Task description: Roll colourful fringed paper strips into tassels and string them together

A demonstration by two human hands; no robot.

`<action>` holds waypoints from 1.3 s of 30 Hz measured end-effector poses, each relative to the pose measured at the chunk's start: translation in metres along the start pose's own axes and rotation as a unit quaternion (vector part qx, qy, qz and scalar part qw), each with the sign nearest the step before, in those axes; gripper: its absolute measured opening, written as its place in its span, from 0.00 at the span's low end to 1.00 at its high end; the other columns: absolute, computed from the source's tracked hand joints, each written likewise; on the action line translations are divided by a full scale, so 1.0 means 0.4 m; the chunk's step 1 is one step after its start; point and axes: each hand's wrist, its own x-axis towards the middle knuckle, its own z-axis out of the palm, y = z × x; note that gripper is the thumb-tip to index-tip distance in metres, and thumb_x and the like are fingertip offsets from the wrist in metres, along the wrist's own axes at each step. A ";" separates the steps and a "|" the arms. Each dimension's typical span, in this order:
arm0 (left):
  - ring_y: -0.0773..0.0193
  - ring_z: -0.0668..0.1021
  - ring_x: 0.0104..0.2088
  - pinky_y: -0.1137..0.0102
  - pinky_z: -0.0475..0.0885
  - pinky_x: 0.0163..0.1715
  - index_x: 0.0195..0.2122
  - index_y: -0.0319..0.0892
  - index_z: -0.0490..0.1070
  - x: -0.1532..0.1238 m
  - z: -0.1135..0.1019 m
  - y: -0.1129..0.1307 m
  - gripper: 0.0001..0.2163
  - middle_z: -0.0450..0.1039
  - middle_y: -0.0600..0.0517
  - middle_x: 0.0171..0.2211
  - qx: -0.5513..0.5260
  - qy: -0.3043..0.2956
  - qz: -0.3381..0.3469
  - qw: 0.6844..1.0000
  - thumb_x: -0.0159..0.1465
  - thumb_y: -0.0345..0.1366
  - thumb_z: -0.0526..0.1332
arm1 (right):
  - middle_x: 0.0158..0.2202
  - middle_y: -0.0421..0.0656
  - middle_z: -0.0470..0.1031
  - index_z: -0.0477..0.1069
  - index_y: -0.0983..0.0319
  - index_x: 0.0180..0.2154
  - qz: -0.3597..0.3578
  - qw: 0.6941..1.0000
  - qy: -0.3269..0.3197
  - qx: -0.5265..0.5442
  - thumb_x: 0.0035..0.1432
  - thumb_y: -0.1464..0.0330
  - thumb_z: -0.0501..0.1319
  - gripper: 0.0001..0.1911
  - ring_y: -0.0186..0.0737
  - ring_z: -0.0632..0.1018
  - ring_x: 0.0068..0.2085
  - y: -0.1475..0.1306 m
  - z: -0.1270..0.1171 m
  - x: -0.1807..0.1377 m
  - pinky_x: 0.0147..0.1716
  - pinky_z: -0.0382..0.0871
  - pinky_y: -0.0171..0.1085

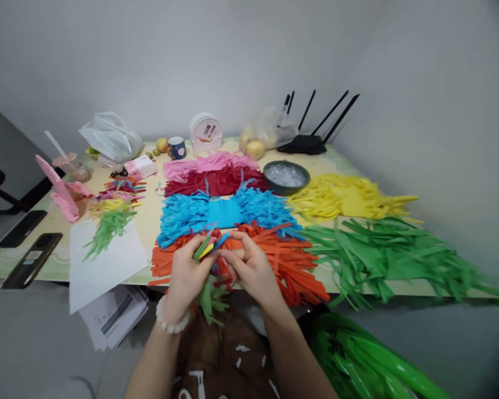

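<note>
My left hand [188, 271] and my right hand [251, 267] meet at the near edge of the table, both closed on one bundle of coloured paper strips [210, 249]. Green, yellow, blue and red strip ends stick up between the thumbs. More green strips hang down below my left palm. A bead bracelet [171, 322] circles my left wrist. Right behind the hands lies a fringed orange paper sheet [289, 260], with a fringed blue sheet [224, 213] beyond it.
Fringed pink and red sheets [212, 173], a yellow one [345, 199] and a green one [382, 257] cover the table. A dark bowl [286, 176] sits mid-table. Loose strips on white paper [108, 221], two phones [31, 259], a mug [177, 147], bags and a router [305, 143] line the edges.
</note>
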 end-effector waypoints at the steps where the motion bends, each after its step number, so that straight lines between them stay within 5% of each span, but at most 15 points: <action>1: 0.66 0.74 0.29 0.74 0.66 0.31 0.34 0.41 0.75 0.001 0.003 -0.002 0.03 0.75 0.56 0.29 -0.013 -0.015 -0.005 1.000 0.59 0.34 0.63 | 0.13 0.28 0.63 0.65 0.62 0.47 -0.001 1.000 0.004 0.007 0.58 0.56 0.63 0.21 0.29 0.62 0.14 0.003 -0.001 0.002 0.17 0.54 0.28; 8: 0.67 0.71 0.28 0.75 0.63 0.30 0.29 0.41 0.70 -0.017 0.031 -0.013 0.08 0.69 0.58 0.25 -0.078 -0.012 -0.050 0.996 0.56 0.37 0.68 | 0.12 0.30 0.63 0.69 0.62 0.31 0.013 0.994 0.042 0.100 0.54 0.55 0.67 0.17 0.25 0.60 0.13 0.054 -0.016 0.013 0.15 0.52 0.27; 13: 0.66 0.71 0.29 0.73 0.63 0.32 0.29 0.41 0.70 -0.013 0.039 -0.049 0.08 0.69 0.58 0.26 -0.042 0.018 -0.075 0.996 0.56 0.38 0.67 | 0.26 0.35 0.75 0.69 0.61 0.30 -0.084 0.953 0.215 0.196 0.51 0.58 0.71 0.16 0.23 0.60 0.16 0.030 -0.046 0.029 0.12 0.49 0.25; 17: 0.63 0.73 0.33 0.72 0.66 0.35 0.34 0.40 0.74 -0.006 0.021 -0.068 0.10 0.74 0.55 0.30 -0.065 0.065 -0.082 0.992 0.58 0.41 0.66 | 0.17 0.29 0.62 0.69 0.57 0.34 -0.200 0.914 0.320 0.150 0.61 0.59 0.64 0.10 0.26 0.58 0.15 -0.010 -0.082 0.029 0.12 0.51 0.25; 20: 0.61 0.75 0.35 0.71 0.69 0.37 0.38 0.39 0.76 -0.013 0.012 -0.067 0.13 0.77 0.51 0.34 -0.128 0.069 -0.092 0.985 0.62 0.44 0.63 | 0.25 0.37 0.75 0.76 0.58 0.38 -0.193 0.950 0.226 -0.093 0.63 0.63 0.62 0.07 0.31 0.74 0.25 -0.008 -0.067 0.009 0.23 0.68 0.29; 23: 0.60 0.78 0.37 0.70 0.71 0.39 0.40 0.38 0.78 -0.025 0.012 -0.064 0.15 0.80 0.49 0.36 -0.188 0.075 -0.115 0.973 0.61 0.45 0.64 | 0.38 0.45 0.82 0.79 0.60 0.40 -0.196 0.938 0.122 -0.259 0.63 0.66 0.60 0.09 0.39 0.81 0.36 0.014 -0.023 -0.021 0.35 0.75 0.36; 28: 0.62 0.78 0.34 0.71 0.73 0.37 0.40 0.37 0.79 -0.036 0.014 -0.062 0.16 0.80 0.48 0.35 -0.213 0.095 -0.136 0.963 0.56 0.43 0.69 | 0.34 0.45 0.83 0.80 0.60 0.41 -0.200 0.930 0.114 -0.286 0.65 0.66 0.59 0.11 0.39 0.81 0.30 0.034 0.026 -0.046 0.32 0.76 0.36; 39: 0.62 0.78 0.34 0.69 0.73 0.37 0.40 0.37 0.79 -0.049 0.024 -0.062 0.14 0.80 0.48 0.35 -0.184 0.096 -0.124 0.970 0.58 0.43 0.68 | 0.30 0.45 0.82 0.81 0.61 0.38 -0.204 0.922 0.137 -0.300 0.63 0.68 0.60 0.10 0.38 0.79 0.26 0.027 0.030 -0.044 0.29 0.75 0.35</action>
